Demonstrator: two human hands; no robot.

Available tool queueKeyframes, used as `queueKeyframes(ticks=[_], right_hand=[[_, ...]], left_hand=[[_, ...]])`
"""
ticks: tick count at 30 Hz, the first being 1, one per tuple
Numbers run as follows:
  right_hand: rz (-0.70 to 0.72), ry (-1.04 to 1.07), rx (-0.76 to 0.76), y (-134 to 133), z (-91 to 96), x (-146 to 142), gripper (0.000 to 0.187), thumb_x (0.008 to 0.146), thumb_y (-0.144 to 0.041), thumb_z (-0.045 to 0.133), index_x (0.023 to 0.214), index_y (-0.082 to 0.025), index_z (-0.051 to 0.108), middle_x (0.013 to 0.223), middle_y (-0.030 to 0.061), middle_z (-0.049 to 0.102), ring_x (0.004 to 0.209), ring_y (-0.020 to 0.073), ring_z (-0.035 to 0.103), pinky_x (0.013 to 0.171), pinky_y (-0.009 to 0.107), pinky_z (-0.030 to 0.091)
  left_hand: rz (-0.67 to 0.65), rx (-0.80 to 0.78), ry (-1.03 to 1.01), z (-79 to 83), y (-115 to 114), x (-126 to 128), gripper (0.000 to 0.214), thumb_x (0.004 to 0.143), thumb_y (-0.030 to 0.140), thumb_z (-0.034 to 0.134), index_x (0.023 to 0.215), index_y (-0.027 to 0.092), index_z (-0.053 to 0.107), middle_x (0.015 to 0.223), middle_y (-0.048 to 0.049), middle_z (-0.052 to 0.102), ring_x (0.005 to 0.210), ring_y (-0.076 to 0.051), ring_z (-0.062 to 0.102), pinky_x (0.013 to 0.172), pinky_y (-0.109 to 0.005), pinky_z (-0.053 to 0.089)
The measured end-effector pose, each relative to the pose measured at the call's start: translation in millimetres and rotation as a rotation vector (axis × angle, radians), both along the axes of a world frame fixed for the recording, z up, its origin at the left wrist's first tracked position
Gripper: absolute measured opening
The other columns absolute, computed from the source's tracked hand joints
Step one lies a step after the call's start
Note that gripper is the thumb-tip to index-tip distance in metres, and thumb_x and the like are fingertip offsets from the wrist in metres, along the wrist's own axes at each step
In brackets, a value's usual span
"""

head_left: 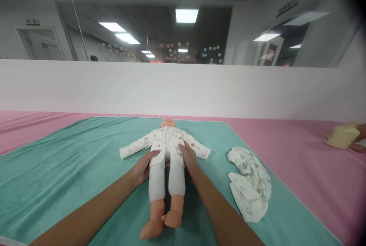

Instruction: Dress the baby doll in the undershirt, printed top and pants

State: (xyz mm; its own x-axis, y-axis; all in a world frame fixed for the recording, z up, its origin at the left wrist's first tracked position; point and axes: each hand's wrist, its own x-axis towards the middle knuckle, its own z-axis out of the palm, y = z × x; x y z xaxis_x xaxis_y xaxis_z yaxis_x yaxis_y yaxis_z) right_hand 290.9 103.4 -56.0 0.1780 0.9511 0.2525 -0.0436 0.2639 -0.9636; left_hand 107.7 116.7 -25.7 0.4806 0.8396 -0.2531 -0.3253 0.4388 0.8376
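A baby doll [156, 185] lies on its back on a green cloth [94, 154], feet towards me. It wears a white printed jacket [156, 141] with long sleeves spread out to both sides; the lower legs and feet are bare. My left hand [145, 166] grips the doll's hip from the left, thumb on top over the jacket hem and fingers tucked beneath. On the other side my right hand [188, 157] holds the hip the same way, its fingers mostly hidden under the body.
A crumpled white printed garment [251, 185] lies on the cloth to the right. The green cloth rests on a pink sheet [297, 154]. At the far right another person's hand [360, 135] holds a pale yellow bottle [341, 135]. A low white wall [183, 89] rises behind, with windows above it.
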Motion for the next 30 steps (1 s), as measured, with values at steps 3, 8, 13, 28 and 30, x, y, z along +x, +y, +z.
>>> queueKeyframes(ticks=[3,8,13,28,30], right_hand=[[-0.109,0.059,0.002,4,-4.4,3,0.052,0.074,-0.048,0.056,0.122,-0.03,0.05,0.128,0.001,0.051,0.121,0.0206,0.044,0.103,0.038,0.033],[-0.169,-0.038,-0.048,1,-2.7,7,0.057,0.075,-0.046,0.058,0.128,-0.03,0.046,0.138,-0.0013,0.041,0.129,0.0198,0.034,0.11,0.038,0.022],[-0.071,-0.305,0.056,-15,8.0,2,0.063,0.076,-0.048,0.059,0.133,-0.031,0.039,0.146,-0.002,0.027,0.135,0.0202,0.021,0.112,0.04,0.015],[0.03,-1.057,-0.167,-41,37.6,-17,0.087,0.075,-0.051,0.056,0.143,-0.034,0.004,0.152,-0.0009,0.002,0.138,0.0244,0.008,0.111,0.047,0.004],[-0.11,-1.025,-0.191,-41,31.7,-27,0.078,0.082,-0.046,0.048,0.144,-0.03,0.004,0.151,-0.0005,0.008,0.137,0.0217,0.014,0.111,0.042,0.014]], left_hand=[[-0.039,0.061,0.0,-0.9,2,5,0.037,0.074,0.03,0.064,0.108,0.016,0.056,0.096,-0.011,0.068,0.085,-0.023,0.067,0.073,-0.033,0.055],[-0.119,0.165,0.038,2.6,3,0,0.043,0.078,0.039,0.06,0.115,0.017,0.055,0.104,-0.012,0.066,0.091,-0.025,0.064,0.078,-0.034,0.053],[-0.116,0.218,0.142,2.9,9,-22,0.047,0.079,0.043,0.058,0.12,0.02,0.053,0.113,-0.0105,0.062,0.099,-0.025,0.06,0.078,-0.033,0.052],[0.034,0.897,0.762,-27.6,29,-56,0.041,0.072,0.019,0.051,0.113,0.021,0.048,0.101,-0.0055,0.057,0.084,-0.019,0.055,0.072,-0.031,0.045],[0.043,0.957,0.849,-28.4,31,-57,0.022,0.074,0.017,0.047,0.095,0.019,0.053,0.093,-0.0044,0.058,0.081,-0.018,0.055,0.07,-0.031,0.043]])
